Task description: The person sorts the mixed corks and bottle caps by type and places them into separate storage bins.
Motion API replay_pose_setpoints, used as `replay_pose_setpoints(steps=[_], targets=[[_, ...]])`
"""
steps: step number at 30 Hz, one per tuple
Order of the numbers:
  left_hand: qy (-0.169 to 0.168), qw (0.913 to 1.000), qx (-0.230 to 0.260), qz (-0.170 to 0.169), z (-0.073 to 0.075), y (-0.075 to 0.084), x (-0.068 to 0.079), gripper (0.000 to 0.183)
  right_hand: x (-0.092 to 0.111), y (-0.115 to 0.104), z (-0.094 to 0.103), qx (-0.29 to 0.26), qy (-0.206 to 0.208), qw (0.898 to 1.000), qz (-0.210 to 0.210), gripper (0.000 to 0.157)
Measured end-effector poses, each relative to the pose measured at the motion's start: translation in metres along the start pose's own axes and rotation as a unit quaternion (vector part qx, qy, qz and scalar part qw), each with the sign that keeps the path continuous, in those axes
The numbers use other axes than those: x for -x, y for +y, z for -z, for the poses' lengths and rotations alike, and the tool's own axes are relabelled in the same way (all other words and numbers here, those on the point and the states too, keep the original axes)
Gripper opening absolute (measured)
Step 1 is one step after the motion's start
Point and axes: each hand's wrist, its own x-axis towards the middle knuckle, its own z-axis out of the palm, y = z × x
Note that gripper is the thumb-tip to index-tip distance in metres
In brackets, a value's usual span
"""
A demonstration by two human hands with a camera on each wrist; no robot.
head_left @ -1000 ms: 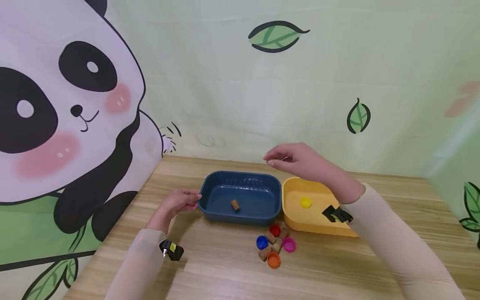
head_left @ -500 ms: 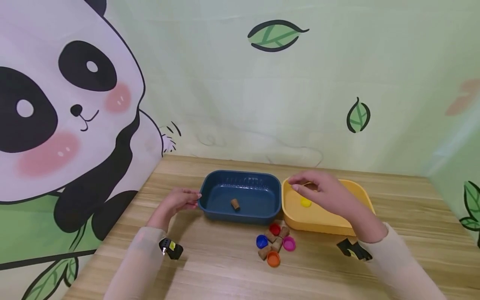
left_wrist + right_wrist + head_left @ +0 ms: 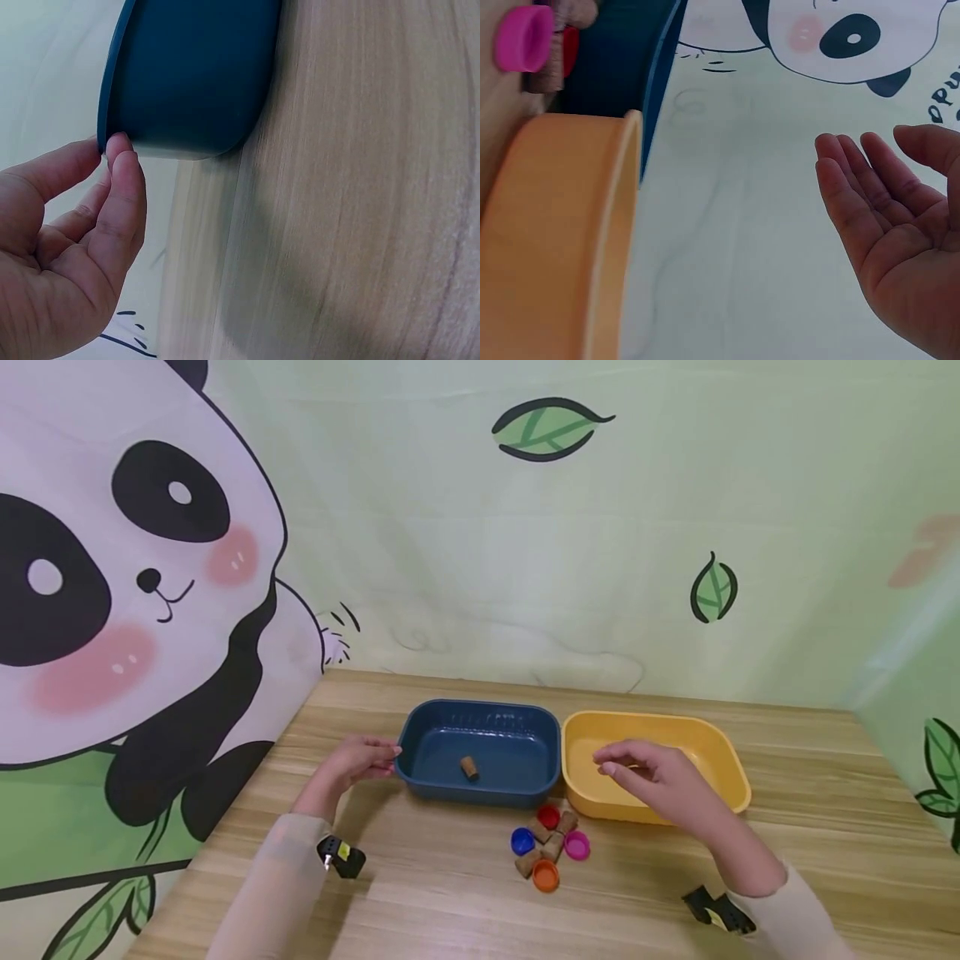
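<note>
Well, bright caps [image 3: 546,876]: round, cup-shaped, before the blue tray [image 3: 480,794], among grainy brown stubs [image 3: 528,863].
Right hand [image 3: 660,777]: over the yellow tray [image 3: 607,803], right of the blue tray; only the right wrist view bares my palm, fingers [image 3: 892,176] loosely bent, thumb apart.
Left hand [image 3: 354,762]: at the blue tray's left end; the left wrist view shows my thumb and fingertip pinching its rim.
Lone stub [image 3: 468,767]: inside the blue tray.
Panda-printed cloth [image 3: 442,527]: creased, behind the blue tray.

L grip [image 3: 354,765]: thumb/fngr pinch | R grip [image 3: 663,779]: fngrs loosely bent, thumb apart | arms [image 3: 266,889] fwd
</note>
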Motion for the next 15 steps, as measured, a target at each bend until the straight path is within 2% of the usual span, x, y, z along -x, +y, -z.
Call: replay_pose_setpoints(steps=[6,15], targets=[[0.005,1.0000,-0.005,0.000,0.001,0.001,0.001,0.039,0.010,0.009,-0.008,0.003,-0.010,0.999,-0.032,0.020],[-0.002,1.0000,0.002,-0.006,0.000,0.002,0.003,0.041,0.023,0.024,-0.021,0.023,-0.045,0.998,-0.045,0.024]])
